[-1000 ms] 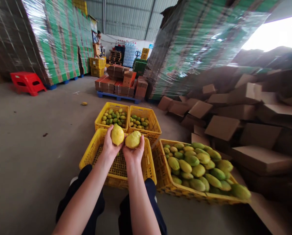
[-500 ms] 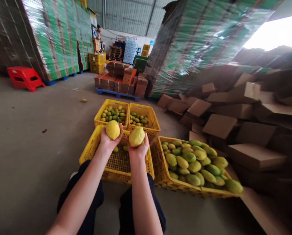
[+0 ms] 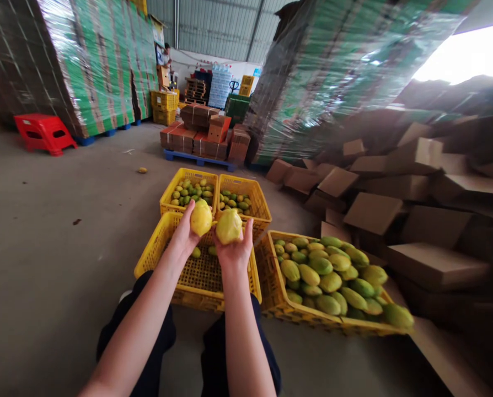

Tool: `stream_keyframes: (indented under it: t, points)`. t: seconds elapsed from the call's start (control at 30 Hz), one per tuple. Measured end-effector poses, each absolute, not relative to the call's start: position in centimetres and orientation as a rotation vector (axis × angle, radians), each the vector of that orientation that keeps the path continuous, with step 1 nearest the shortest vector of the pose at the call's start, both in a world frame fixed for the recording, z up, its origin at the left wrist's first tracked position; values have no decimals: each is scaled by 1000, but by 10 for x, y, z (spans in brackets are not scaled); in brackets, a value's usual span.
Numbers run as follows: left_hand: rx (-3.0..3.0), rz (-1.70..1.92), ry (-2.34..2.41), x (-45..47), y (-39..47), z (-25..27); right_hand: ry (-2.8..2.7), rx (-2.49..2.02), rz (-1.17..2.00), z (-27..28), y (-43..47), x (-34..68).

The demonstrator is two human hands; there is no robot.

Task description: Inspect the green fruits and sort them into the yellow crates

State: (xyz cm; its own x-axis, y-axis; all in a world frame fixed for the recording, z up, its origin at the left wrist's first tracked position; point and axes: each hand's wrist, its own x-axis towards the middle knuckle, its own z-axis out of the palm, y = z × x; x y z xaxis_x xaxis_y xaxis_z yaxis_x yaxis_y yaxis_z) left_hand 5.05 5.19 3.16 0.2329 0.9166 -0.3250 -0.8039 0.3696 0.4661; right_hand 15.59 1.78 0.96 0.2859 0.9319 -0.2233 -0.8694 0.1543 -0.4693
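Observation:
My left hand [image 3: 184, 234] grips a yellow papaya [image 3: 201, 218], its thumb up along the fruit's left side. A second, yellow-green papaya [image 3: 229, 227] rests in the upturned palm of my right hand [image 3: 235, 255], whose thumb stands a little away from the fruit. Both papayas are held close side by side above a yellow plastic crate [image 3: 149, 251]. In that crate a few green-yellow papayas [image 3: 212, 250] show between my arms; the rest of its floor is partly hidden. To the right, a larger heap of green and yellow papayas [image 3: 330, 282] fills another yellow crate [image 3: 273, 275].
Two yellow crates [image 3: 263, 205] with smaller-looking papayas stand just beyond. Loose cardboard boxes [image 3: 373, 212] pile up at the right. A blue pallet [image 3: 197, 160] bears flattened cartons. A red stool [image 3: 46, 134] and wrapped stacks [image 3: 93, 66] stand left; a person [image 3: 166, 57] is far back.
My left hand has turned and moved right, bringing its papaya nearer the other one. The right-hand papaya has shifted slightly left and tilted, and the right thumb has moved off it.

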Motion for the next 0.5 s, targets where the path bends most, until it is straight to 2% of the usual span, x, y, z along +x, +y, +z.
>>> stream_keyframes:
  t: [0.5]
  points:
    - [-15,1076,516,48,59,16,-140,-624,1250,-11,31,166]
